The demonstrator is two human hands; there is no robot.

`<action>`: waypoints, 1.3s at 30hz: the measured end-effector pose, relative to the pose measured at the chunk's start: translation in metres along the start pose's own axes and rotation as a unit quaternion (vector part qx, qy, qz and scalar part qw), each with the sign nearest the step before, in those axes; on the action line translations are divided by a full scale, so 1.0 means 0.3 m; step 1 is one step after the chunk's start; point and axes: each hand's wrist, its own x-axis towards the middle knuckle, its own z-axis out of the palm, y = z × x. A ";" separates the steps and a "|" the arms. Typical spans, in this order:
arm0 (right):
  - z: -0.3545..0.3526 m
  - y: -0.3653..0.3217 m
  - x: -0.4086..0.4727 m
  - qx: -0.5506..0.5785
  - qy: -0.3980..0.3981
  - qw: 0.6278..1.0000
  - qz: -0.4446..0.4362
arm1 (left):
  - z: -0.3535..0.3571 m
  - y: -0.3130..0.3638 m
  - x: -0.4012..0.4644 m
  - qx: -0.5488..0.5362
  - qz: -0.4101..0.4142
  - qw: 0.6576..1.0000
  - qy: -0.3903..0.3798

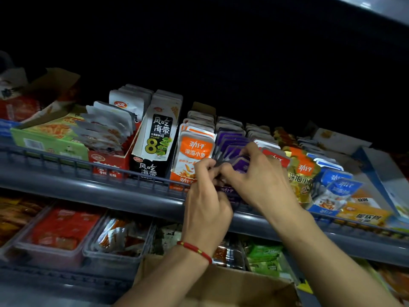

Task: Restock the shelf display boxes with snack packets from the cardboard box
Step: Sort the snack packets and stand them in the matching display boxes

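Observation:
Both hands are up at the upper shelf, over the purple display box (228, 191). My left hand (204, 196), with a red string bracelet on the wrist, pinches the front purple snack packets (240, 162) from the left. My right hand (259, 176) grips the same bunch of purple packets from the right, fingers curled over their tops. More purple packets (231, 138) stand in a row behind. The cardboard box (232, 286) sits low in the view under my forearms; its inside is hidden.
Orange fish packets (194, 151) stand left of the purple row, a black seaweed box (155, 138) further left. Yellow packets (303, 176) and blue packets (336, 187) are on the right. A grey wire rail (88, 167) fronts the shelf. Clear trays (66, 231) fill the lower shelf.

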 end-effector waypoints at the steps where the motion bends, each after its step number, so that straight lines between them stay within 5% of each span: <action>1: 0.006 -0.005 0.003 0.022 0.007 1.000 0.018 | 0.001 -0.003 -0.002 -0.006 0.003 1.000 0.000; 9: 0.089 -0.032 0.033 -0.027 0.069 0.995 0.068 | 0.000 -0.014 -0.008 -0.041 -0.012 0.999 0.009; 20: 0.089 -0.013 -0.014 0.032 0.204 0.978 0.014 | -0.008 -0.002 -0.005 0.029 -0.020 0.999 -0.030; 26: 0.110 0.007 -0.006 -0.019 0.146 0.989 0.008 | -0.013 -0.008 0.011 0.042 0.002 0.999 -0.034; 31: 0.113 0.023 -0.016 -0.042 0.187 0.981 -0.018 | -0.012 -0.012 0.012 0.029 0.003 0.999 -0.036; 39: 0.090 0.042 0.017 -0.081 0.090 0.991 -0.055 | -0.003 -0.022 0.009 0.012 -0.004 1.000 -0.017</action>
